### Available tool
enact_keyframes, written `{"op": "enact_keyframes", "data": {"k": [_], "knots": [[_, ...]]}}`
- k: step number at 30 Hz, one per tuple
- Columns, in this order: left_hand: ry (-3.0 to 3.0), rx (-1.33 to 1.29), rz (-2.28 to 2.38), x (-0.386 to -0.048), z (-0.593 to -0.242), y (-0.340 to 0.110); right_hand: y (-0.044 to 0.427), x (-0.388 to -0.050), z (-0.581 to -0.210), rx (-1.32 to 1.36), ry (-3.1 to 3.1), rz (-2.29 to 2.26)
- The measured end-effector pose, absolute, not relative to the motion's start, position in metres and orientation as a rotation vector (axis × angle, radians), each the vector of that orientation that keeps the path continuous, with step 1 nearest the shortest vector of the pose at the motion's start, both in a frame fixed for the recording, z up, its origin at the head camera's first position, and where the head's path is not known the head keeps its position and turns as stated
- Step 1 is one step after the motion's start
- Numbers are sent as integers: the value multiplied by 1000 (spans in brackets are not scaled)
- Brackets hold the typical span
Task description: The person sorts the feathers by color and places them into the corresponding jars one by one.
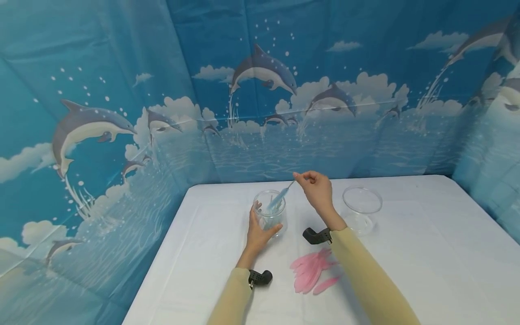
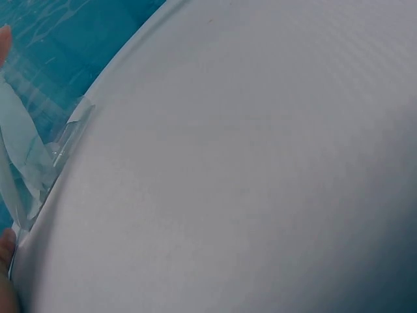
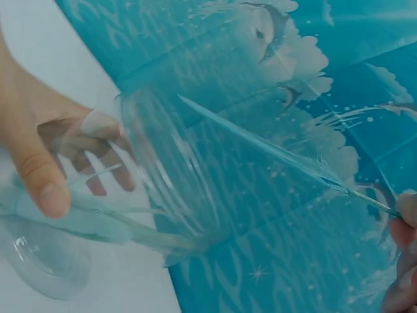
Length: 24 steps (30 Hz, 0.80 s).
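Note:
My left hand (image 1: 260,237) holds a clear glass jar (image 1: 268,222) around its side, fingers on one side and thumb on the other. Pale blue feathers (image 3: 85,218) lie inside the jar, seen through the glass in the right wrist view. Between thumb and fingertips, my right hand (image 1: 318,192) pinches the thin quill of a light blue feather (image 3: 280,153). That feather slants down towards the jar's mouth; whether its tip has passed the rim I cannot tell. At the left edge of the left wrist view, part of the jar (image 2: 65,143) shows.
A second clear glass jar (image 1: 360,212) stands to the right, beyond my right forearm. Pink feathers (image 1: 309,271) lie in a loose bunch on the white table (image 1: 195,253) nearer me, partly beside the right sleeve. A blue dolphin-print curtain (image 1: 260,140) hangs behind the table.

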<state>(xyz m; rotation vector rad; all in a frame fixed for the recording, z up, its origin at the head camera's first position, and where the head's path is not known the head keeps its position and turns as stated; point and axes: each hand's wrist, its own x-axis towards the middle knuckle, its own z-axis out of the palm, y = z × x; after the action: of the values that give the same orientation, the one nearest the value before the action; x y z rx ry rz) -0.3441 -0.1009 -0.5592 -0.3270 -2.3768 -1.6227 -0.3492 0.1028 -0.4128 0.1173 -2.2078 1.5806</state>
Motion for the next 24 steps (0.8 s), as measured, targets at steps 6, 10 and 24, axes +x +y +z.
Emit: {"op": "enact_keyframes", "data": {"k": [6,10,24], "knots": [[-2377,-330,-1635,-338,-562,-97,92,-349,-423,160,-2343,1357],[-2389,-322,-1632,-337,-563,-95,92,-349,-428,234,-2440,1330],[-2347,-384,-1620,-336,-551,-101,160,-327,-420,333,-2136,1346]]}}
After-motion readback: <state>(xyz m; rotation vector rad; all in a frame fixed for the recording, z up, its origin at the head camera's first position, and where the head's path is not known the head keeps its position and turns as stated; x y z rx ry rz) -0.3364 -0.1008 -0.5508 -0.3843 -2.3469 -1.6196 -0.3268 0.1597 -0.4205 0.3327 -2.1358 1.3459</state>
